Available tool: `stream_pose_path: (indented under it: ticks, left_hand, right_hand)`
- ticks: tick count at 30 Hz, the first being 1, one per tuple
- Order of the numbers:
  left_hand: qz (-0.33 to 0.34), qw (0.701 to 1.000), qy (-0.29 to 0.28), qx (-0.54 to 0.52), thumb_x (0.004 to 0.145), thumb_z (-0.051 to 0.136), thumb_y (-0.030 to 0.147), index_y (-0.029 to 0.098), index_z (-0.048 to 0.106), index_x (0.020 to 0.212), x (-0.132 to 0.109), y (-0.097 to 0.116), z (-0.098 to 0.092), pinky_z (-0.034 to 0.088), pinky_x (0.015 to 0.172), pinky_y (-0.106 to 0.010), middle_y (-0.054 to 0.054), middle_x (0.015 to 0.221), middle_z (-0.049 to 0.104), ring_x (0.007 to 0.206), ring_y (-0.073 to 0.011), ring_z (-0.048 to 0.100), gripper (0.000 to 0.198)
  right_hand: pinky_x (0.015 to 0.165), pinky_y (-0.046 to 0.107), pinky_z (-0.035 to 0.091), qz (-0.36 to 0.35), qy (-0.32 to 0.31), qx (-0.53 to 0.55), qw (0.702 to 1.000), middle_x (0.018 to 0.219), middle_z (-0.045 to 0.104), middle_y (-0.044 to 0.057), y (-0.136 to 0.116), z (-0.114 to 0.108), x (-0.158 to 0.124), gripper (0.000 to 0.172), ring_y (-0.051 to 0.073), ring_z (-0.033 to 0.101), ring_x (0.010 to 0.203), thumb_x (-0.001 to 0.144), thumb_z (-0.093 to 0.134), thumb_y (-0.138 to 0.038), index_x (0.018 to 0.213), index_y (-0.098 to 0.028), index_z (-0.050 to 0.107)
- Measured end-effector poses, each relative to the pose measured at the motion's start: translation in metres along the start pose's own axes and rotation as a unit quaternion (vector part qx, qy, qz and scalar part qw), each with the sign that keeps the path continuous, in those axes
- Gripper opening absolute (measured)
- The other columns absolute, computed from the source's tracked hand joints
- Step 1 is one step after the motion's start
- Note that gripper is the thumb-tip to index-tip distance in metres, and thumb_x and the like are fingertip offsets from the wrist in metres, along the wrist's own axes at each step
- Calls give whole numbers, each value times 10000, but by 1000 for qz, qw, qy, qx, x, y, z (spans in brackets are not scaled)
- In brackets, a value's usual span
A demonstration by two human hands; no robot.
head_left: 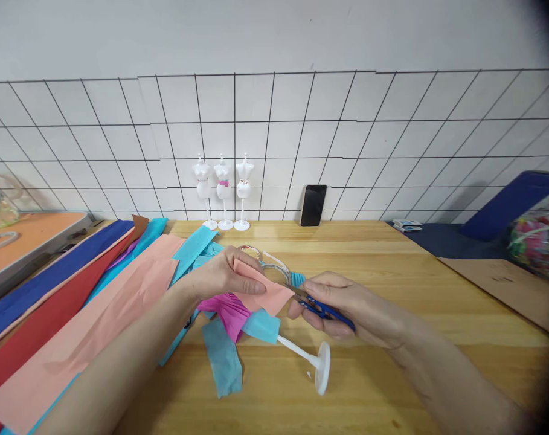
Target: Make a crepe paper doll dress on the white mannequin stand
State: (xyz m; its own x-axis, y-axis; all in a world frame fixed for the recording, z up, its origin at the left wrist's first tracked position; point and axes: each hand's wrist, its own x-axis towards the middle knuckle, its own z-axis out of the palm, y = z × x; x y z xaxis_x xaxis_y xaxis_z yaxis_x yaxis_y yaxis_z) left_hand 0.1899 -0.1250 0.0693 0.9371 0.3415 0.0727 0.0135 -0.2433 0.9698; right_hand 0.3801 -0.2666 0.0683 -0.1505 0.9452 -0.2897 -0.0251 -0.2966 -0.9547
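Note:
Between thumb and fingers my left hand [231,275] pinches a small piece of salmon-pink crepe paper [267,296]. My right hand [342,302] is closed around blue-handled scissors [322,307], whose blades are at the right edge of that piece. Under my left hand lies a mini dress form on its side, its white stand [323,367] pointing right. Pleated magenta crepe paper [231,314] and blue crepe paper [263,326] lie about the form, partly hidden by my hand. A loose blue strip [223,356] rests in front.
Crepe paper sheets, salmon [84,314], red [61,308] and dark blue [61,269], cover the left. Behind are a roll of tape [276,270], three white dress forms [223,187] and a phone [313,205] against the tiled wall. Brown paper [500,281] lies right.

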Motion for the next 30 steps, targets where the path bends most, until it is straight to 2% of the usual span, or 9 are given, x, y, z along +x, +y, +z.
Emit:
stream_pose_path:
  ticks: [11, 20, 30]
  left_hand:
    - [-7, 999, 26, 18, 664, 731, 287, 116, 593, 621, -1, 1, 1, 241, 506, -253, 33, 572, 404, 560, -90, 346, 224]
    - [1, 999, 34, 1, 646, 741, 298, 105, 593, 605, 0, 1, 2, 252, 518, -252, 28, 583, 419, 580, -92, 358, 247]
    - [-1, 999, 43, 4, 639, 739, 300, 118, 574, 571, 0, 1, 1, 274, 505, -243, 30, 563, 430, 564, -93, 378, 256]
  right_hand:
    - [354, 195, 132, -1, 16, 5, 1000, 530, 499, -23, -2, 4, -1, 458, 15, 290, 349, 722, 619, -558, 735, -102, 665]
    - [351, 188, 100, 11, -22, 53, 998, 531, 477, -35, 1, 1, 2, 442, -2, 230, 335, 744, 602, -543, 728, -105, 654]
    - [373, 207, 85, -8, -10, 18, 1000, 524, 444, -53, -2, 6, 0, 470, 2, 211, 348, 713, 615, -583, 698, -113, 623]
